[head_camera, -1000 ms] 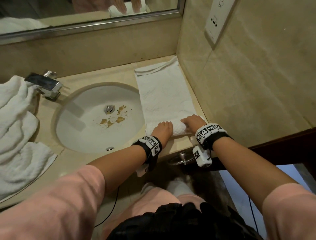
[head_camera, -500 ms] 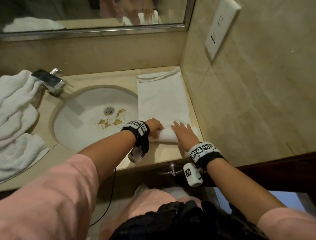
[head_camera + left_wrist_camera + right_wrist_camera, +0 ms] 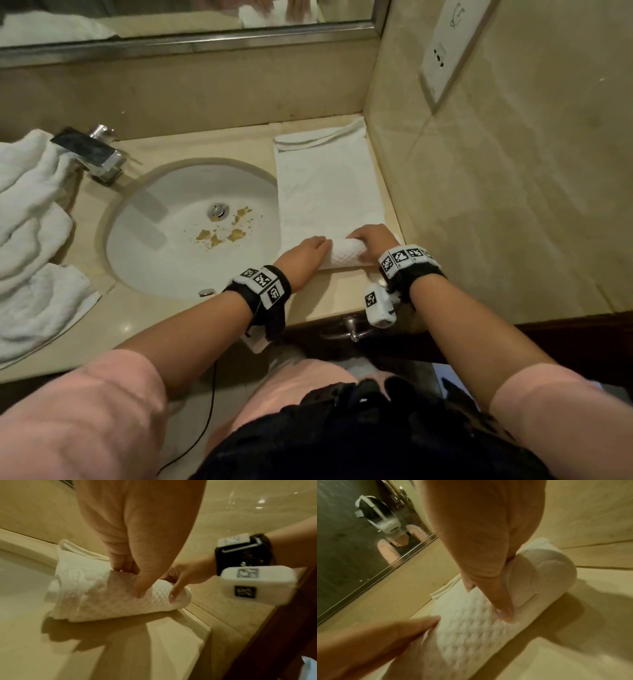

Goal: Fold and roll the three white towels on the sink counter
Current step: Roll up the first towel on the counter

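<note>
A white waffle towel (image 3: pixel 325 185) lies as a long folded strip on the counter, right of the sink. Its near end is wound into a roll (image 3: pixel 346 255). My left hand (image 3: pixel 317 246) grips the roll's left part, thumb in front and fingers over the back (image 3: pixel 133 582). My right hand (image 3: pixel 363 238) grips the right end beside the wall, its thumb pressed onto the roll (image 3: pixel 503 609). The roll (image 3: pixel 467 631) lies flat on the counter. Two more white towels (image 3: pixel 30 240) lie crumpled at the far left.
The sink basin (image 3: pixel 178 236) has brown stains near its drain. A chrome faucet (image 3: pixel 90 154) stands at the back left. A tiled wall (image 3: pixel 496 205) with a socket plate (image 3: pixel 442 51) borders the towel on the right. The counter's front edge (image 3: pixel 335 308) runs just below my wrists.
The roll has grown thicker and moved away from the front edge. My right hand went from lying flat on the roll to curling round it.
</note>
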